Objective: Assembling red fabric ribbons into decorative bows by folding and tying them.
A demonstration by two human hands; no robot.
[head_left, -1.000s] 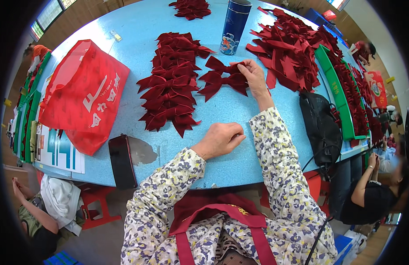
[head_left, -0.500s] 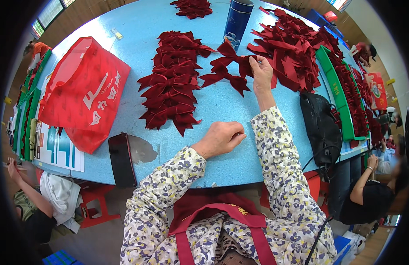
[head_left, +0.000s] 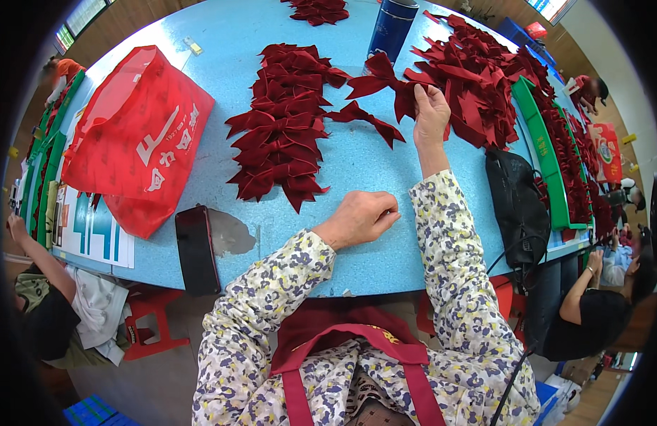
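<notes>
My right hand (head_left: 431, 117) reaches over the table, thumb and fingers pinching the right end of a dark red ribbon bow (head_left: 377, 84). The bow is held up and tilted, its other end pointing left. Just below it, a second bow (head_left: 364, 118) lies on the table, apart from my hand. To the left, several finished bows (head_left: 279, 131) overlap in a column. My left hand (head_left: 360, 219) rests near the table's front with its fingers curled in; nothing shows in it.
A heap of dark red ribbon pieces (head_left: 470, 82) and a blue cylinder (head_left: 392, 28) stand beyond my right hand. A black pouch (head_left: 514, 206) and green tray (head_left: 541, 142) lie right. Left are a red bag (head_left: 140, 142) and a dark phone (head_left: 197, 248). More bows (head_left: 316, 10) lie at back.
My right hand has shifted slightly right with the held bow, widening the gap between it and the bow on the table. My left hand stays about where it was, still curled.
</notes>
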